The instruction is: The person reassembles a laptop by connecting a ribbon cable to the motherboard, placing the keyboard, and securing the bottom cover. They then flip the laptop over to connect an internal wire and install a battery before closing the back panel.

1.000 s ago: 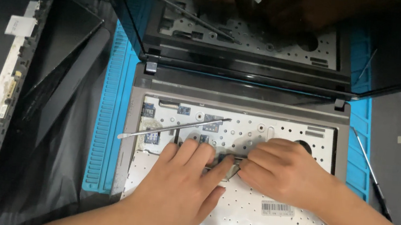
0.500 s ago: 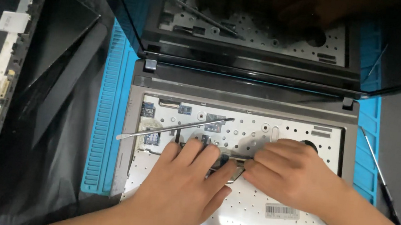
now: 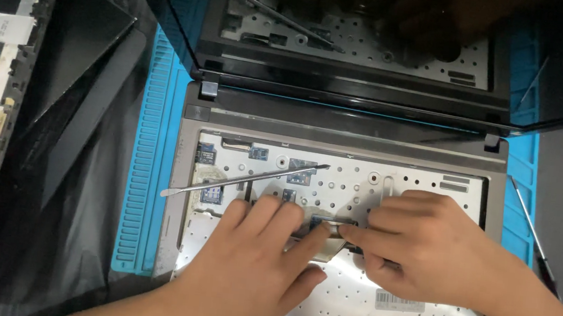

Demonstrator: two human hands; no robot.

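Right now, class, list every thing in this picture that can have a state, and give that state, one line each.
Grey laptop: lid open, keyboard removed, perforated metal tray bare.
Thin flat ribbon cable: pinched between both hands' fingers.
Long silver metal pry tool: lying loose across the tray, untouched.
Left hand: pressing on the tray.
Right hand: fingers closed on the cable.
Blue ridged mat: flat under the laptop.

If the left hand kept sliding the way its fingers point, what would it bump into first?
The left hand points up and to the right, fingertips at the flat ribbon cable. Just beyond lies the right hand, so it would probably meet those fingertips first, though the depth is hard to judge.
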